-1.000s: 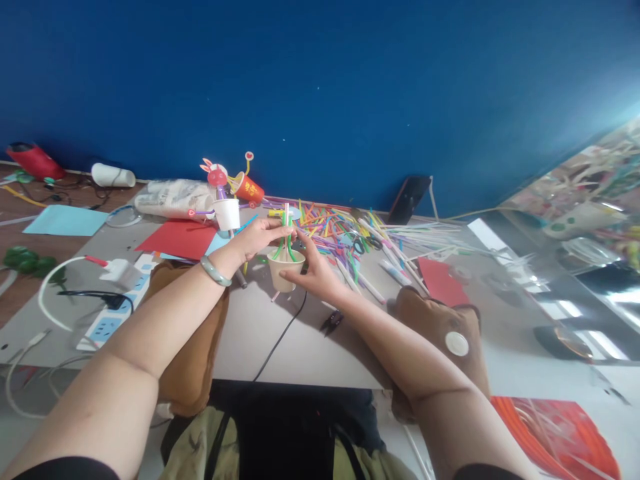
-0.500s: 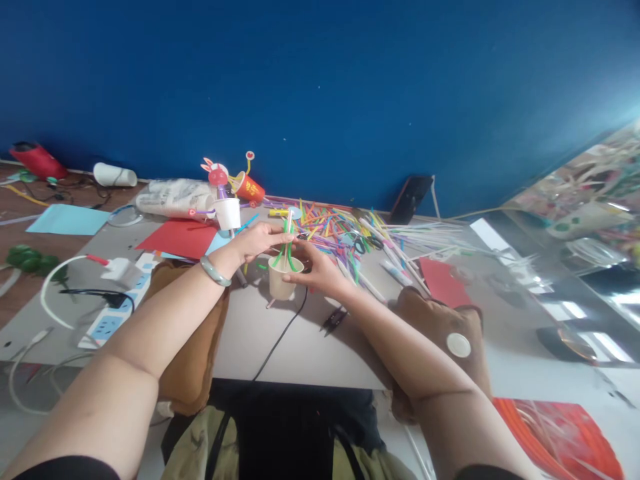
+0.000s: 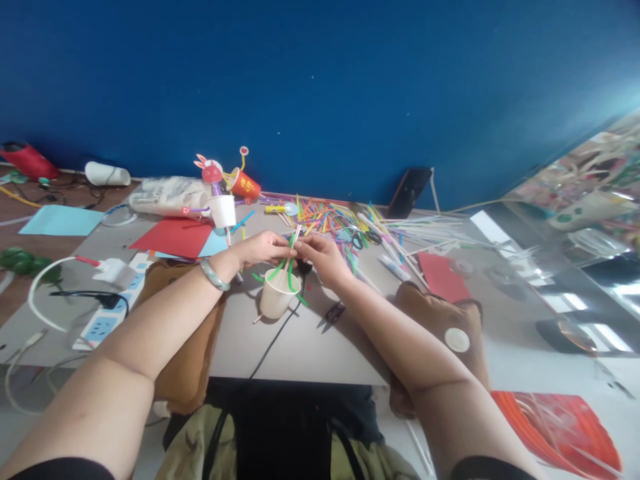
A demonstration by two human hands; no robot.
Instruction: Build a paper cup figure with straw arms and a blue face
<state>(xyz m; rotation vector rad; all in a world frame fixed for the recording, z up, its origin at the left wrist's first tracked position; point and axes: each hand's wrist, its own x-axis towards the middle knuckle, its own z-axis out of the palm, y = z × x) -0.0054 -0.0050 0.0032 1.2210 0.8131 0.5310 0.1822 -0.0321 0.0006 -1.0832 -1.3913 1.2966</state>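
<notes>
A white paper cup hangs tilted above the grey table. Green straws and thin pale straws rise out of its mouth, and green ends stick out at its sides. My left hand pinches the upper part of the straws from the left. From the right, my right hand closes its thumb and fingers on the same bundle. The fingertips partly hide where the straws meet.
Loose coloured straws lie behind my hands, with scissors among them. A decorated cup figure stands left. Brown cushions lie under my forearms. A power strip, red paper and a leaning phone are around.
My right hand has moved off the cup's rim up to the straws, beside my left hand. The cup now tilts more and shows lower in view, with its green side ends uncovered.
</notes>
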